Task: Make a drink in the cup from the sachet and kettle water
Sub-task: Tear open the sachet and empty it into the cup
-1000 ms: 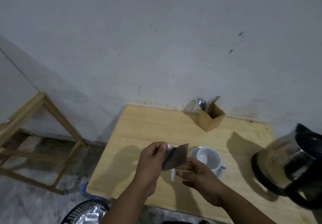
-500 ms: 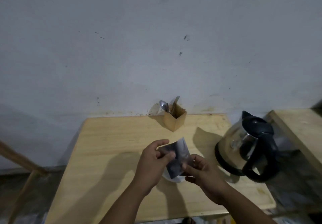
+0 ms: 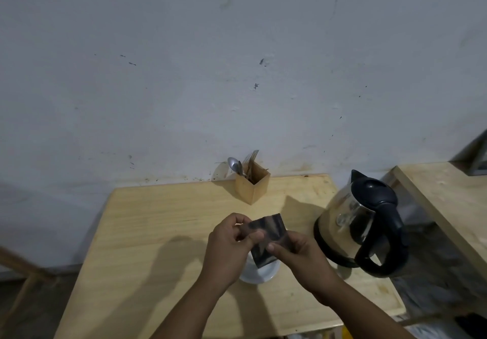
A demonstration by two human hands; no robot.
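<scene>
A shiny dark sachet (image 3: 268, 236) is pinched between both hands above the middle of the wooden table (image 3: 158, 233). My left hand (image 3: 229, 249) grips its upper left corner; my right hand (image 3: 300, 257) grips its right side. Directly beneath them sits the white cup on its saucer (image 3: 259, 274), mostly hidden by the hands and sachet. A steel kettle (image 3: 361, 222) with a black lid and handle stands on the table to the right.
A wooden holder (image 3: 253, 184) with a spoon and forks stands at the back of the table against the wall. A second wooden surface (image 3: 448, 199) lies to the right, beyond a gap.
The view has swung to the right, bringing the kettle fully into sight. Both hands kept hold of the sachet and now hold it directly over the cup, hiding it.
</scene>
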